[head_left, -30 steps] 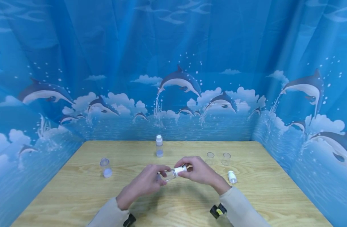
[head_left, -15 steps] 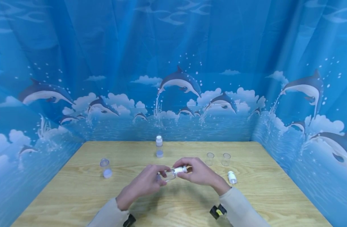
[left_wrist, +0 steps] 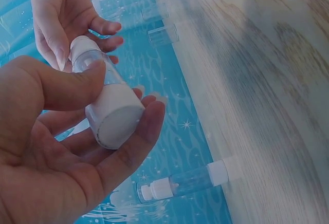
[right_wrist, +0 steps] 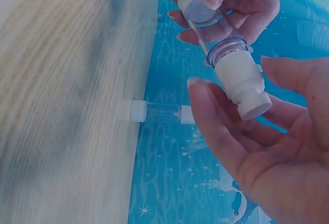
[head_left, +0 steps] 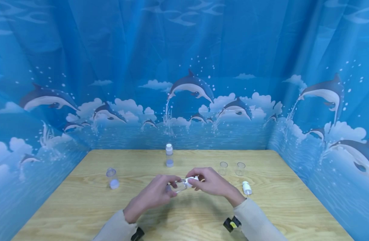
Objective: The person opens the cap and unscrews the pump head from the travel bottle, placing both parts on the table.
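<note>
Above the middle of the table, a clear bottle (head_left: pixel 179 186) with a white pump top (right_wrist: pixel 240 75) is tilted between both hands. My left hand (head_left: pixel 158 191) grips the clear body near its white base (left_wrist: pixel 117 115), thumb on one side and fingers on the other. My right hand (head_left: pixel 212 182) is around the pump top, its fingers loosely curled about the white collar. The right wrist view shows the pump top seated at the bottle's neck, with the right thumb beside the collar and the index finger a little apart from it.
A capped pump bottle (head_left: pixel 169 155) stands at the back middle. On the left is an uncapped clear bottle (head_left: pixel 113 179). Two clear caps (head_left: pixel 223 168) stand at the right, behind a loose white pump top (head_left: pixel 246 188). A dolphin-print curtain (head_left: pixel 184 67) surrounds the table (head_left: pixel 81 207).
The right fingers have shifted round the pump top, and the thumb now lies further over it in the head view. The left hand and the bottle have stayed in place.
</note>
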Demonstrator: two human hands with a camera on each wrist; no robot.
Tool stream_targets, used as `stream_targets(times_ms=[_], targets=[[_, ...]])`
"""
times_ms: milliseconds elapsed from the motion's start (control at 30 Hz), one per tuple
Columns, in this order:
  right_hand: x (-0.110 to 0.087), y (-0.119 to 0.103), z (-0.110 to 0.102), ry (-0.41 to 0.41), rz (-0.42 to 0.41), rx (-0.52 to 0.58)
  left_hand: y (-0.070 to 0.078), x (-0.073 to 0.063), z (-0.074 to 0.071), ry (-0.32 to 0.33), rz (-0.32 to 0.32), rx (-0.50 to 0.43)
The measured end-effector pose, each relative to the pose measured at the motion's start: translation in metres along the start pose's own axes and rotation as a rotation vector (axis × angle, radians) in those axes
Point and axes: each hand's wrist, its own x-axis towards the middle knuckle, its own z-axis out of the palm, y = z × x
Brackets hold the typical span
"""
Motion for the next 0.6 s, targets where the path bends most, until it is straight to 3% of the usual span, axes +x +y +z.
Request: stream_targets(times_ms=[267,600], targets=[[-0.0011,-0.0025,-0.0005,-0.008,0.021,0.056,0.0005,0.0004,-0.0001,0.006,0.009,0.017],[-0.0012,-0.0029,0.0003,0.016,0.01,0.002,-0.001,0.0009,-0.0005,-0.004,0.004,-0.002]])
